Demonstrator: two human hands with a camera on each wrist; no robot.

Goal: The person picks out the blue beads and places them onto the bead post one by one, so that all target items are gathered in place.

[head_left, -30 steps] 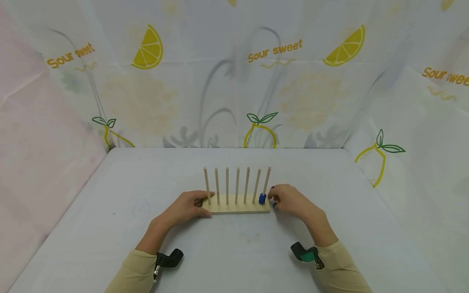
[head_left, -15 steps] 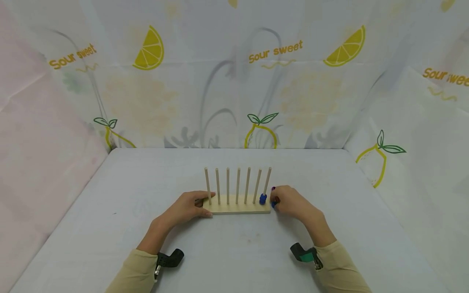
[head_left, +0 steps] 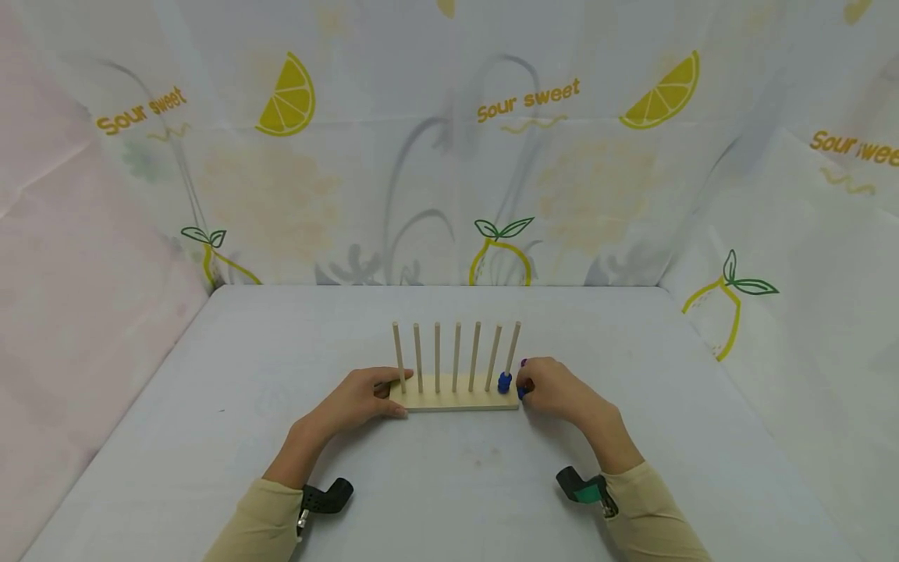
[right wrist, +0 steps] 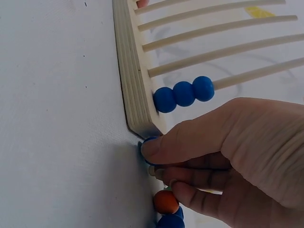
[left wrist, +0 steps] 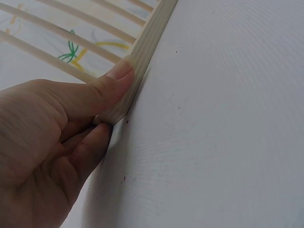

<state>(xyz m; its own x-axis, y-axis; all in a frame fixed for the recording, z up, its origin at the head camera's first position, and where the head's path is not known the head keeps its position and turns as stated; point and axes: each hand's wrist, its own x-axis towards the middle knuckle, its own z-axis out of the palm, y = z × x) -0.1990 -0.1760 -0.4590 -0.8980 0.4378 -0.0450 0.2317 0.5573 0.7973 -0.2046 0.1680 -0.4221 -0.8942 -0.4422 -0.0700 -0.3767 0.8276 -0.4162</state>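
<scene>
A pale wooden peg rack with several upright pegs stands on the white table. My left hand grips the rack's left end; in the left wrist view the thumb lies along its front edge. Three blue beads are stacked at the bottom of the rightmost peg. Just past the rack's right end, my right hand pinches another blue bead low over the table. Its thumb covers much of that bead.
Beside my right fingers an orange bead and more blue beads lie partly hidden. A purple bead shows behind the right hand. A lemon-printed cloth hangs at the back and sides of the table.
My right fingertips and the blue bead have shifted slightly left, closer to the rack's end. The left hand and the rack hold their place.
</scene>
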